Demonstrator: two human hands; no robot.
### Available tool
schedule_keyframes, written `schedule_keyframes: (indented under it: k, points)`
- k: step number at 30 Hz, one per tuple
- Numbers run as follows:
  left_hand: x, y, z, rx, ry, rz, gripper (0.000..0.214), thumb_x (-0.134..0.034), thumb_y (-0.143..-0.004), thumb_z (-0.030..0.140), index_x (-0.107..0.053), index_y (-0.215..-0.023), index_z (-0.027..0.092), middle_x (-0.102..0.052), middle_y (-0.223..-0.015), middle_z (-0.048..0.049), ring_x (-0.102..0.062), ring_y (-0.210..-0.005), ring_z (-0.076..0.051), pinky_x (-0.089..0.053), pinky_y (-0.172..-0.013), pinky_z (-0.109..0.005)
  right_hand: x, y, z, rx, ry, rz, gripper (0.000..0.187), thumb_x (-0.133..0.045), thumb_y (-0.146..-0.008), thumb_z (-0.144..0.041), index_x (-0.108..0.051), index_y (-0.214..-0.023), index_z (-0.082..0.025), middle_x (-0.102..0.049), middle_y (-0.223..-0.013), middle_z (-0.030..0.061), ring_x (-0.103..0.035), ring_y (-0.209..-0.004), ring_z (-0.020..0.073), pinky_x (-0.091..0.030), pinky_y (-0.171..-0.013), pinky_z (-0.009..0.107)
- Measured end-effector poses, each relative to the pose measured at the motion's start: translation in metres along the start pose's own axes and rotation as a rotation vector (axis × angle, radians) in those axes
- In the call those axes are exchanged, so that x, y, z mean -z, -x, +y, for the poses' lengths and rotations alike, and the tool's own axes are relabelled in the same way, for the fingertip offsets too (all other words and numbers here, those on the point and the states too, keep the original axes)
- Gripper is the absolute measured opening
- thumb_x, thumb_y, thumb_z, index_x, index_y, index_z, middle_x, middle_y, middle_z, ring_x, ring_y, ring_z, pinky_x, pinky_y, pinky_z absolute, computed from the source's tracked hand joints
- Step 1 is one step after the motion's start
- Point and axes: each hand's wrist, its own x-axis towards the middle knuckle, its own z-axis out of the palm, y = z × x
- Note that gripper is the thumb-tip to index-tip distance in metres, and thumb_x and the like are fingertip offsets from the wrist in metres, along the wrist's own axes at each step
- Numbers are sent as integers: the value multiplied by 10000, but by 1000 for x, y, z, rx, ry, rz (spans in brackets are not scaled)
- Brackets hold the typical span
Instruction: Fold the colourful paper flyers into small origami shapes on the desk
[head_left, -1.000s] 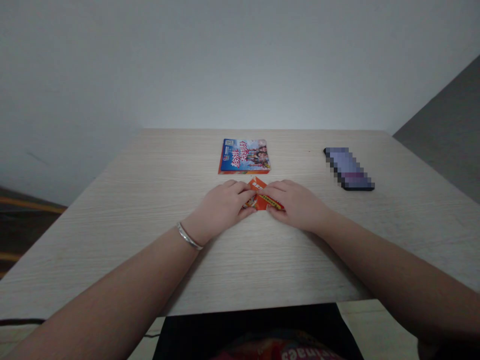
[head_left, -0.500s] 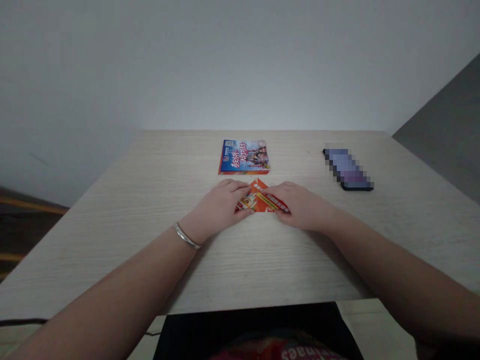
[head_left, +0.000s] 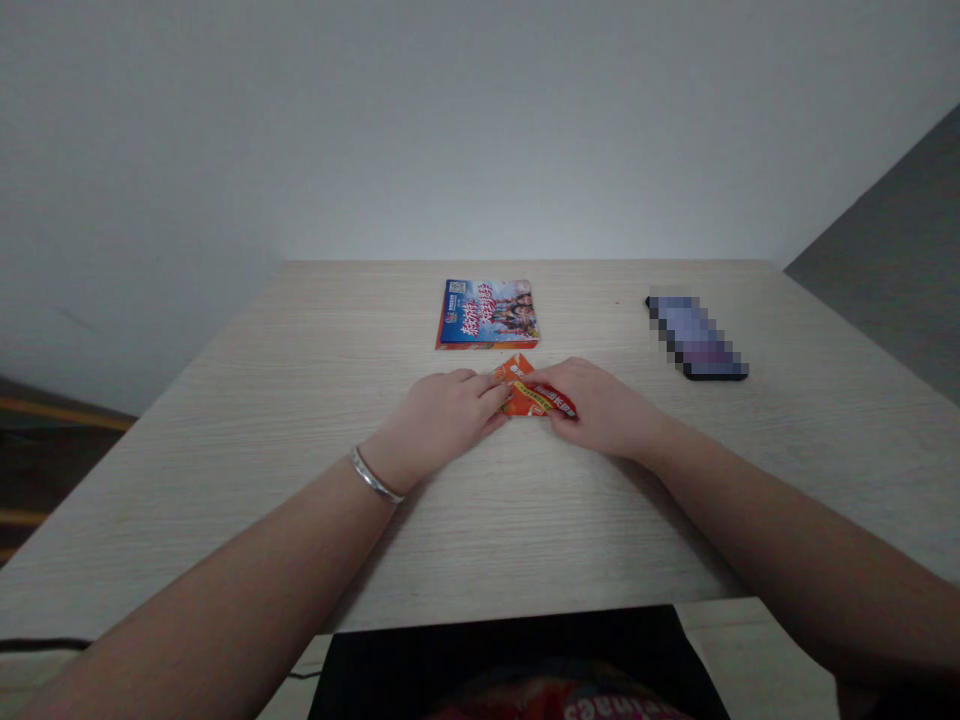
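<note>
A small folded orange paper (head_left: pixel 519 402) with white lettering and a yellow stripe lies on the table between my hands. My left hand (head_left: pixel 452 412), with a silver bracelet at the wrist, closes its fingertips on the paper's left side and covers that part. On the other side, my right hand (head_left: pixel 596 405) pinches the paper's right corner between thumb and fingers. Just beyond it sits a stack of printed leaflets (head_left: pixel 491 312), blue on top with orange edges underneath.
A phone (head_left: pixel 696 338) with a blurred screen lies to the right on the pale wooden table (head_left: pixel 480 540). A wall (head_left: pixel 480 130) rises behind the table's far edge. Near the front edge, a dark surface (head_left: pixel 495 640) shows below.
My left hand has shifted its fingers further over the paper, covering more of its left side. The right hand stays nearly in place, and the paper has turned slightly.
</note>
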Motion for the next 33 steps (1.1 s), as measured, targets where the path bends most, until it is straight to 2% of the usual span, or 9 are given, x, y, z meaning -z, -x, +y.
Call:
schedule_keyframes:
  k: [4, 6, 8, 13, 17, 20, 22, 27, 33]
  points:
    - [1, 1, 2, -18, -77, 61, 200, -537, -970, 297, -677, -1046, 175, -730, -890, -43, -680, -734, -195, -480, -596, -312, 1, -1, -9, 54, 85, 8, 318, -627, -832, -299, -651, -1121, -170, -699, -1184, 98, -630, -1069, 263, -468, -946, 417]
    - [2, 1, 3, -16, -80, 114, 156, -574, -946, 280, -685, -974, 174, -722, -815, -27, -671, -698, -185, -467, -591, -308, -1, -2, -15, 42, 160, 29, 206, -583, -875, -305, -678, -1018, -190, -734, -1064, 75, -656, -980, 247, -473, -876, 398]
    - [2, 1, 4, -10, -67, 166, 135, -590, -933, 271, -681, -899, 176, -709, -765, -12, -659, -677, -178, -465, -597, -310, -3, -4, -19, 16, 197, 83, 182, -518, -908, -252, -685, -960, -203, -746, -932, 52, -670, -874, 216, -466, -810, 362]
    - [2, 0, 8, 5, 0, 290, 101, -601, -920, 245, -676, -925, 178, -702, -783, -11, -629, -671, -176, -480, -615, -314, -8, -9, -28, -42, 231, 161, 148, -538, -863, -247, -680, -864, -202, -742, -841, 41, -664, -779, 200, -439, -739, 328]
    - [0, -1, 10, 16, 56, 334, 130, -582, -935, 259, -684, -928, 178, -690, -822, -22, -608, -726, -174, -491, -668, -312, -7, -11, -33, -94, 249, 185, 152, -522, -862, -236, -665, -839, -189, -733, -837, 51, -650, -785, 196, -419, -737, 325]
    - [0, -2, 10, 26, 53, 349, 155, -570, -939, 265, -681, -869, 184, -671, -808, -19, -578, -695, -162, -467, -624, -299, -6, -12, -33, -118, 236, 189, 139, -516, -851, -230, -646, -819, -193, -715, -806, 38, -629, -755, 187, -403, -704, 316]
    - [1, -1, 9, 35, 36, 349, 184, -561, -941, 266, -670, -814, 189, -658, -780, -13, -573, -691, -161, -475, -650, -305, -6, -11, -30, -134, 225, 192, 125, -520, -840, -231, -632, -794, -197, -699, -765, 31, -616, -716, 180, -394, -675, 310]
    - [6, 2, -1, 64, 20, 332, 230, -509, -957, 263, -653, -788, 203, -678, -791, -2, -607, -755, -153, -479, -903, -370, -3, -5, -16, -218, 186, 221, 79, -549, -805, -227, -624, -787, -210, -691, -756, 30, -623, -714, 187, -395, -652, 300]
    - [9, 5, -5, 140, -5, 304, 200, -546, -893, 237, -612, -707, 203, -666, -746, -6, -582, -704, -163, -434, -718, -353, 2, 2, -6, -303, 143, 267, 72, -569, -778, -211, -636, -801, -221, -704, -781, 28, -643, -736, 199, -419, -666, 311]
